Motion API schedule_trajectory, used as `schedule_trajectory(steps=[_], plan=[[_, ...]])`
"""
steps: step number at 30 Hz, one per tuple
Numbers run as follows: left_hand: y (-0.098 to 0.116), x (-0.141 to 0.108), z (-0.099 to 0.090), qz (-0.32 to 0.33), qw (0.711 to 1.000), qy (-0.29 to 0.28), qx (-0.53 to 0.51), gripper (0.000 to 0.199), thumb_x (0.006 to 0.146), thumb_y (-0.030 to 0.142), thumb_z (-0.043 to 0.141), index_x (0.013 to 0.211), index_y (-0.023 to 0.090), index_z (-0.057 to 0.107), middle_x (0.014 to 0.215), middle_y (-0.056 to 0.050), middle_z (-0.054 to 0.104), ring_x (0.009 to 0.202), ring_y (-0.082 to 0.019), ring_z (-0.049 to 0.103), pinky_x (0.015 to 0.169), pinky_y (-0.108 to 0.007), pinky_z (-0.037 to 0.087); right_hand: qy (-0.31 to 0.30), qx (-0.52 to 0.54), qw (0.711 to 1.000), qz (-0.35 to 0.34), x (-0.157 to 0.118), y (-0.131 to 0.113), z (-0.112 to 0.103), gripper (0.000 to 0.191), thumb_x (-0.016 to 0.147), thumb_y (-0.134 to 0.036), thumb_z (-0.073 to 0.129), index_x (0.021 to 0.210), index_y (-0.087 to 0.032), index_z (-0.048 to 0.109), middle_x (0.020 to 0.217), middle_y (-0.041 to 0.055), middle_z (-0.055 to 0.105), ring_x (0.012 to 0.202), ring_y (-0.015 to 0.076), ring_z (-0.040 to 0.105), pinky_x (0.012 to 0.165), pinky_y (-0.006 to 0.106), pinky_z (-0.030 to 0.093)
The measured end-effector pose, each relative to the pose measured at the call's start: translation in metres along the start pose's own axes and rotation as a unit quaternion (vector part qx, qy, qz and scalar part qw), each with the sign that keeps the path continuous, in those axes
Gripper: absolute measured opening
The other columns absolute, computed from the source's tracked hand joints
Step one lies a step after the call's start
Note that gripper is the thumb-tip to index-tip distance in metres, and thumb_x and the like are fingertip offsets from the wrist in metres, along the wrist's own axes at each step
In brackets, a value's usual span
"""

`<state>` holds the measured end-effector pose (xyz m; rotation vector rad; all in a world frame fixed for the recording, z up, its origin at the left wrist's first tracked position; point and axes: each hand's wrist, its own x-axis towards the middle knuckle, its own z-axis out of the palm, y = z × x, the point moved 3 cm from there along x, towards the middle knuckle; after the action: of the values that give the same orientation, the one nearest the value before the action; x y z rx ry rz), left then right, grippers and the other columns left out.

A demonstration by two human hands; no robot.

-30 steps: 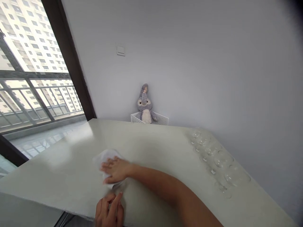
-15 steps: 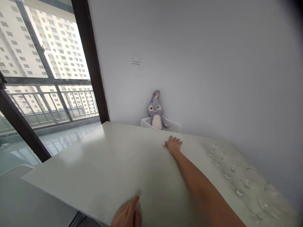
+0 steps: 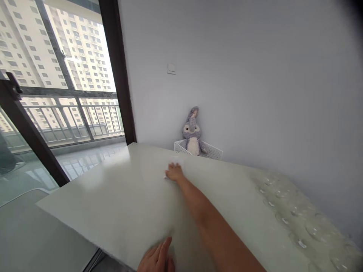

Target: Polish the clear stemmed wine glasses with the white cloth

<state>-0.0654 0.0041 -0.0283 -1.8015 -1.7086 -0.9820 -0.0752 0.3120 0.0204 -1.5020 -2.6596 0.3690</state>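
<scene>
My right hand [image 3: 174, 172] reaches across a pale, glossy tabletop [image 3: 127, 200] toward its far edge. Its fingers are spread and press down on a thin white cloth or tissue [image 3: 178, 159], which shows only at the hand's edges. Near the bottom of the view, my left hand [image 3: 157, 257] rests on the near part of the tabletop. Nothing shows in it, and its fingers lie close to the surface, partly cut off by the frame.
Several clear, round, glass-like shapes [image 3: 295, 213] spread along the right side of the table. Behind the far edge, a grey plush toy [image 3: 193, 132] sits in a white perforated basket [image 3: 214, 152] by the wall. A glass door stands at the left.
My right hand has moved left across the tabletop with the white cloth under it. The left hand has hardly moved on the table. The view has shifted slightly left.
</scene>
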Motion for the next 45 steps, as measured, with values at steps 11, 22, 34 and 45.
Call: schedule_trajectory(steps=[11, 22, 34, 45], plan=[[0.006, 0.005, -0.022, -0.048, 0.997, -0.062, -0.019, 0.030, 0.081, 0.026, 0.044, 0.110, 0.018, 0.046, 0.076, -0.004, 0.067, 0.065, -0.017, 0.063, 0.060, -0.027, 0.049, -0.027, 0.053, 0.930, -0.362, -0.107, -0.160, 0.060, 0.064, 0.081, -0.058, 0.030, 0.133, -0.020, 0.029, 0.143, 0.0070, 0.021, 0.132, 0.0285, 0.010, 0.103, 0.050, 0.014], [0.006, 0.029, -0.031, -0.179, 0.950, -0.162, -0.197, 0.029, 0.084, 0.032, 0.038, 0.110, 0.021, 0.042, 0.075, 0.002, 0.057, 0.052, -0.010, 0.051, 0.053, -0.025, 0.043, 0.037, 0.046, 0.998, 0.008, -0.196, 0.021, 0.025, 0.072, 0.081, -0.058, 0.030, 0.135, -0.010, 0.025, 0.144, 0.0182, 0.012, 0.131, 0.0337, 0.006, 0.102, 0.048, 0.004], [0.128, 0.052, 0.018, -0.060, 0.806, -0.319, -0.495, 0.047, 0.084, 0.032, 0.038, 0.128, 0.021, 0.031, 0.132, -0.011, 0.039, 0.117, -0.018, 0.043, 0.086, -0.031, 0.044, 0.081, 0.145, 0.966, 0.200, -0.333, 0.108, -0.012, 0.060, 0.082, -0.027, 0.037, 0.136, -0.006, 0.019, 0.138, 0.0223, 0.026, 0.129, 0.0310, 0.019, 0.101, 0.046, 0.017], [0.131, 0.057, 0.029, 0.065, 0.899, -0.331, -0.279, 0.040, 0.084, 0.031, 0.037, 0.123, 0.025, 0.046, 0.132, -0.004, 0.043, 0.120, -0.022, 0.038, 0.100, -0.041, 0.027, 0.164, 0.562, 0.810, 0.030, -0.403, 0.068, -0.002, 0.054, 0.074, -0.027, 0.050, 0.127, -0.020, 0.038, 0.133, 0.0075, 0.040, 0.120, 0.0192, 0.040, 0.098, 0.039, 0.035]])
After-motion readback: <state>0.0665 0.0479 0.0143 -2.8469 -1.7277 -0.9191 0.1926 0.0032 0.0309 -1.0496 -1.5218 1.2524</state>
